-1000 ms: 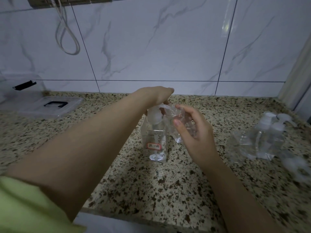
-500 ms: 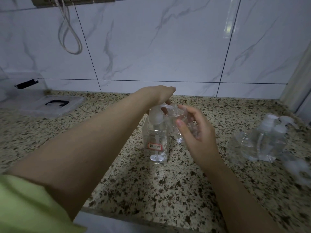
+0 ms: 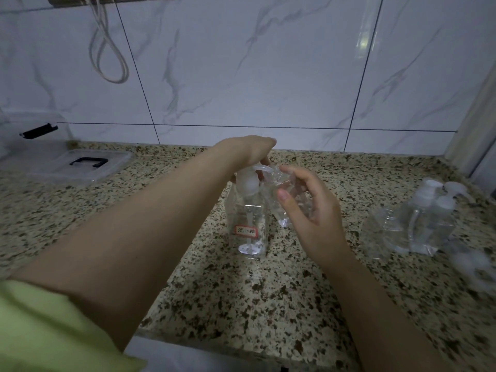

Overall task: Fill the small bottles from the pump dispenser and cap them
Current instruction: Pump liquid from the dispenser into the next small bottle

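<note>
A clear square pump dispenser (image 3: 248, 224) with a red-edged label stands mid-counter. My left hand (image 3: 251, 150) rests on top of its white pump head, fingers curled over it. My right hand (image 3: 308, 213) holds a small clear bottle (image 3: 284, 200) tilted against the pump's spout, thumb in front and fingers behind. A little liquid shows at the small bottle's bottom. Its mouth is partly hidden by my fingers.
More clear pump bottles (image 3: 429, 224) and loose white pump caps (image 3: 472, 261) lie at the right of the speckled granite counter (image 3: 241, 304). A clear plastic box lid (image 3: 80, 167) with a black handle sits at the back left. A tiled wall stands behind; a cord (image 3: 107, 55) hangs from it.
Both hands stay at the dispenser; the left hand remains on the pump head and the right keeps the small bottle at the spout. Only the camera view has shifted slightly.
</note>
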A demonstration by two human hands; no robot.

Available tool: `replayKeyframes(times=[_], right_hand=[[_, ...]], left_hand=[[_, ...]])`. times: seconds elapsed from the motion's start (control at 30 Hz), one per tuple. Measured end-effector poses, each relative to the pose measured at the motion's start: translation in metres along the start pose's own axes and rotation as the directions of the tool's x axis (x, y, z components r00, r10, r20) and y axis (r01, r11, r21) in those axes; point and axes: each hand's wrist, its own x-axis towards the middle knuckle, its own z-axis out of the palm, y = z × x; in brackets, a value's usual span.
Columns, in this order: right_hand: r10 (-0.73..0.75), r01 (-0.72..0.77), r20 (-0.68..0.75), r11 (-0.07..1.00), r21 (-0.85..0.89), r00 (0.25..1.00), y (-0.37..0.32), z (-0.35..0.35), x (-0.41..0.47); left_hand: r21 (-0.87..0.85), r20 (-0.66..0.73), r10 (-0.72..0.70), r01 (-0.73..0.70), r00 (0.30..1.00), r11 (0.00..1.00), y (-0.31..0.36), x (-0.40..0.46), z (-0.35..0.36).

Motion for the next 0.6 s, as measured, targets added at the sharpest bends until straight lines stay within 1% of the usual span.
replayKeyframes(times=[0.13,0.23,0.33,0.43,0.53,0.6], right_hand=[[0.034,-0.034,0.001,0.998,0.043,0.999,-0.0005,0.0003,0.0003],[0.028,-0.028,0.003,0.999,0.028,1.0,0.0004,0.0007,0.0],[0.035,-0.035,-0.006,0.998,0.06,0.999,-0.0004,0.0003,0.0002],[0.029,-0.028,-0.005,0.999,0.034,1.0,0.0006,-0.0006,0.0004],[0.013,-0.013,-0.01,1.0,0.025,1.0,0.0007,0.0004,0.0002],[-0.003,0.003,-0.012,1.0,0.002,1.0,0.0016,0.0005,0.0006]], left_hand=[[0.013,-0.016,0.049,-0.049,0.999,0.999,-0.0002,0.0002,-0.0011],[0.02,0.011,0.001,-0.001,1.0,1.0,0.0,0.0001,-0.0012],[0.018,-0.011,0.037,-0.037,0.999,0.999,-0.0002,0.0025,-0.0031],[0.042,0.033,-0.002,0.001,0.999,0.999,0.0011,0.0034,-0.0029],[0.054,-0.001,0.043,-0.043,0.999,0.998,-0.0002,0.006,-0.0014],[0.055,0.015,0.02,-0.021,1.0,0.998,-0.0001,0.0059,-0.0008]])
